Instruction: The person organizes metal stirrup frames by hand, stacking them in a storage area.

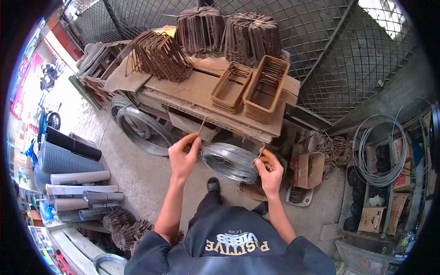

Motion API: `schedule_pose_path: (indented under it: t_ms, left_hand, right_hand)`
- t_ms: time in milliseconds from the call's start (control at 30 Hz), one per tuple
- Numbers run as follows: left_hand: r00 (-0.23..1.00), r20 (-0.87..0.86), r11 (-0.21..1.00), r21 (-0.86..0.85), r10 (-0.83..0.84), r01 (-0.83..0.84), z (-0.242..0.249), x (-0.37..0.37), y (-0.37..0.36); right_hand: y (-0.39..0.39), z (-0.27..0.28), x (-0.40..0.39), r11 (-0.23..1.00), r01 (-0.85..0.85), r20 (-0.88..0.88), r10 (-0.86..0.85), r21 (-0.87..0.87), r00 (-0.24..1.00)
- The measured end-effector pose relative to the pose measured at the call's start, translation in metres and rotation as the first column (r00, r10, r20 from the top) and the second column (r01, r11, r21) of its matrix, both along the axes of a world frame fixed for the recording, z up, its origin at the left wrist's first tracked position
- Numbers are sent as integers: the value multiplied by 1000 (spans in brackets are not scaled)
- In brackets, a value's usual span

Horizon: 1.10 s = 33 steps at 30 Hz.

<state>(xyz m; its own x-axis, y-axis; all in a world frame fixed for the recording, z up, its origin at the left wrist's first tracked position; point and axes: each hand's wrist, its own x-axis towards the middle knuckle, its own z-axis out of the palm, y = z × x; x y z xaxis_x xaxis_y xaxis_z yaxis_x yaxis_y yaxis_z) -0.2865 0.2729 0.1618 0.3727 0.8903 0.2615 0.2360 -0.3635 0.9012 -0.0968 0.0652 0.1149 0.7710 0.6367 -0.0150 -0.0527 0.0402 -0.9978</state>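
Observation:
My left hand (183, 156) pinches one end of a thin, rusty bent-wire stirrup (202, 126). The other end sits between the closed fingers of my right hand (269, 168). The stirrup is held up in front of me, short of the workbench, and its near side is hard to make out. Below and behind it lies a coil of shiny wire (229, 160) on the floor. On the workbench (183, 94), two neat stacks of rectangular stirrups (266, 87) stand at the right. A leaning row of stirrups (160, 57) is at the left.
Bundled stirrups (200, 32) stand at the bench's back, against a wire mesh fence (321, 59). A larger wire coil (137, 126) leans at the bench's left. Mesh rolls (68, 158) lie farther left. An open cardboard box (308, 170) and a crowded shelf (385, 201) are right.

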Motion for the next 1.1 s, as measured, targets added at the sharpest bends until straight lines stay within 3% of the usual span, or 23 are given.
schedule_pose_path:
  t_ms: [133,200,267,300,333,400,467,533,600,667,800,867,1100]
  left_hand:
    - [996,-38,995,54,-84,86,21,-3,67]
    - [992,-41,990,64,-122,124,32,7,94]
    - [986,-81,967,199,-144,158,45,20,118]
    - [985,-83,967,194,-153,166,51,27,130]
    - [980,-109,947,260,-166,190,58,34,142]
    - [971,-141,919,322,-191,228,74,51,163]
    - [951,-213,843,446,-224,299,94,72,183]
    - [923,-287,815,449,-258,367,110,98,204]
    - [890,-356,785,447,-285,430,120,128,224]
    - [790,-549,726,422,-272,543,113,162,245]
    - [722,-627,650,424,-292,631,80,221,267]
    - [673,-686,674,361,-276,644,72,239,266]
    - [723,-621,699,370,-303,612,22,278,282]
  right_hand:
    - [46,18,-25,996,56,50,-60,64,997]
    - [59,24,-27,998,60,151,-65,34,986]
    - [70,34,-30,997,43,224,-27,-67,974]
    - [77,41,-32,992,100,373,-65,-74,926]
    - [85,47,-34,991,108,371,-73,-76,926]
    - [98,54,-35,986,156,679,-72,-64,730]
    - [113,56,-32,981,183,688,-92,-61,720]
    - [130,57,-25,990,143,872,-69,-2,484]
    - [145,65,-27,983,174,863,-38,-58,504]
    - [160,74,-27,965,200,874,53,-169,484]
    - [189,72,-22,955,206,825,62,-212,561]
    - [199,70,-16,937,227,813,89,-264,575]
    - [223,62,-5,910,295,799,63,-292,598]
